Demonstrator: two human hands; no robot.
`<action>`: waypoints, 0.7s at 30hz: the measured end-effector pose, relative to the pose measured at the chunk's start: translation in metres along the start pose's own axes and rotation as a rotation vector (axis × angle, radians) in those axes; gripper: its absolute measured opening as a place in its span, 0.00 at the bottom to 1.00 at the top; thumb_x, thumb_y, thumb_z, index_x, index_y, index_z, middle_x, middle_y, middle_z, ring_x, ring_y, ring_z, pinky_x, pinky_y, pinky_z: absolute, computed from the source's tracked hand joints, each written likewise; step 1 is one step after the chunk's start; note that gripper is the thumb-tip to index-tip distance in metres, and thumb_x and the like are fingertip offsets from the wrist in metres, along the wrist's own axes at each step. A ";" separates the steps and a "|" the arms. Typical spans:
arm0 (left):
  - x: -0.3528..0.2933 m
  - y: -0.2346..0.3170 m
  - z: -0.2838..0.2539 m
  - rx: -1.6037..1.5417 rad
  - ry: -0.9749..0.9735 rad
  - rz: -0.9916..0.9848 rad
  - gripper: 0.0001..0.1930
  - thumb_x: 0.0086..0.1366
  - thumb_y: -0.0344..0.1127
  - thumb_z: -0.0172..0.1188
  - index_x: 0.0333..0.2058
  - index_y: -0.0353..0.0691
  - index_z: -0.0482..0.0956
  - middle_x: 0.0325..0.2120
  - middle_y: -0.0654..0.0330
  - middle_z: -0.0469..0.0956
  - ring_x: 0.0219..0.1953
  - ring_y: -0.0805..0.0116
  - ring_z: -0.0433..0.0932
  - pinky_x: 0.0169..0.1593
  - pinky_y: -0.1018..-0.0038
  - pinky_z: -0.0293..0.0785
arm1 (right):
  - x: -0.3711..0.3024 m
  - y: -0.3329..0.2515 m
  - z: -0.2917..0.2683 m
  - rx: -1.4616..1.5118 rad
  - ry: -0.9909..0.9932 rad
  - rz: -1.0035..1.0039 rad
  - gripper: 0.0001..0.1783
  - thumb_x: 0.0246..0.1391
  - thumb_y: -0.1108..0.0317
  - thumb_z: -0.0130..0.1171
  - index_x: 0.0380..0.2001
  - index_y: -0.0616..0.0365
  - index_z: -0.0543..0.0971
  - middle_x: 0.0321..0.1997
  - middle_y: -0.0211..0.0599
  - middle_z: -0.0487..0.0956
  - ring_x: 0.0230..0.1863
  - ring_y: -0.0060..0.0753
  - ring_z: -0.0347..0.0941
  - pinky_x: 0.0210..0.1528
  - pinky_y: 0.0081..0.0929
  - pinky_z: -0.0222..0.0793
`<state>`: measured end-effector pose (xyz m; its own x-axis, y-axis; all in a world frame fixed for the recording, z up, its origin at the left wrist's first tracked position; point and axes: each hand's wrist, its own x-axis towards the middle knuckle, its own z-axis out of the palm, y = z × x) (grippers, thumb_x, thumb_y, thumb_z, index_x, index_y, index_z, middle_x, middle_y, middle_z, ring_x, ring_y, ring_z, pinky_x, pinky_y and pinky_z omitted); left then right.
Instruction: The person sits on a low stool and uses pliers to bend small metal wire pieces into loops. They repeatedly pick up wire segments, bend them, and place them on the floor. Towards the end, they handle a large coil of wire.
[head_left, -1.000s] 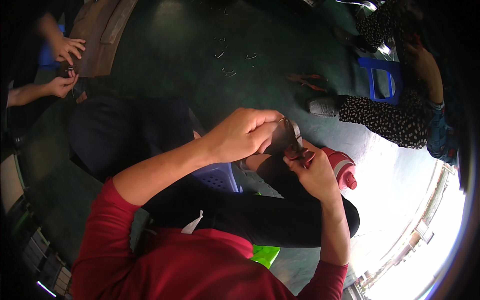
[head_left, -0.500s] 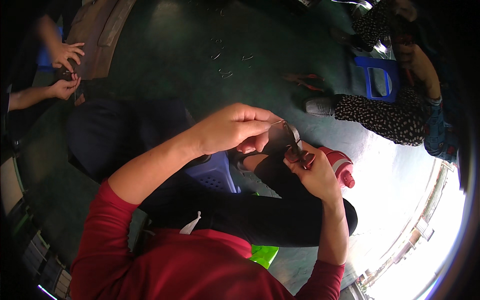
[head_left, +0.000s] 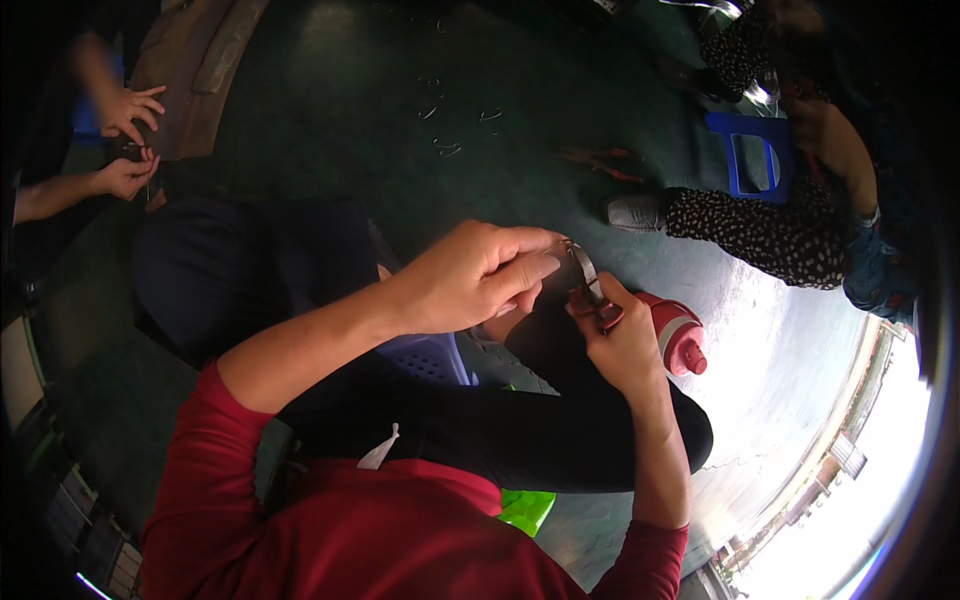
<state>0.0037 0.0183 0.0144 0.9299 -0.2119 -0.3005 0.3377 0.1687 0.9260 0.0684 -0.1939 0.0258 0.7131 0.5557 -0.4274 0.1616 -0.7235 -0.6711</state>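
Observation:
My right hand [head_left: 625, 335] is closed around a pair of red-handled pliers [head_left: 586, 272], whose metal jaws point up and away from me. At the tip of the jaws is a small thin bit of metal, like wire, too fine to make out well. My left hand [head_left: 475, 275] reaches in from the left, index finger stretched out to the jaw tip and apparently touching it. Its thumb stands a little apart below, and the other fingers curl loosely underneath. Both hands are above my lap, over my dark trousers.
Several thin bent wire pieces [head_left: 447, 148] lie on the dark green floor ahead. Red-handled pliers [head_left: 608, 163] rest near another person's shoe [head_left: 635, 212]. A red jug [head_left: 682, 335] stands right of my knee. Blue stool [head_left: 748, 155] at right; a co-worker's hands [head_left: 130, 150] at left.
My left hand's index finger has stretched forward to the jaw tip, and its thumb has come apart from it; before, they pinched a thin wire. The pliers stay in my right hand.

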 end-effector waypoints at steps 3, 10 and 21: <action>-0.001 -0.001 0.002 0.046 0.020 0.024 0.17 0.72 0.34 0.48 0.55 0.35 0.73 0.17 0.68 0.70 0.18 0.84 0.63 0.23 0.82 0.61 | 0.001 0.002 0.003 -0.022 0.018 0.008 0.08 0.47 0.81 0.57 0.33 0.61 0.74 0.28 0.47 0.80 0.34 0.52 0.78 0.34 0.36 0.72; -0.001 -0.003 0.003 0.065 0.085 0.016 0.14 0.70 0.36 0.49 0.47 0.34 0.77 0.17 0.63 0.75 0.19 0.81 0.69 0.24 0.79 0.64 | 0.007 0.009 0.015 -0.060 0.106 0.001 0.08 0.46 0.82 0.56 0.32 0.62 0.72 0.31 0.48 0.79 0.35 0.54 0.78 0.35 0.38 0.72; 0.005 -0.003 -0.007 -0.143 -0.030 -0.069 0.17 0.71 0.30 0.45 0.56 0.37 0.71 0.28 0.61 0.80 0.23 0.78 0.75 0.27 0.81 0.71 | 0.007 0.015 -0.007 0.162 -0.078 -0.066 0.17 0.49 0.78 0.61 0.43 0.62 0.73 0.35 0.46 0.78 0.37 0.42 0.77 0.40 0.32 0.70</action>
<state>0.0083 0.0234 0.0091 0.8995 -0.2565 -0.3536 0.4203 0.2875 0.8606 0.0811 -0.2039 0.0168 0.6488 0.6341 -0.4207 0.0897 -0.6127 -0.7852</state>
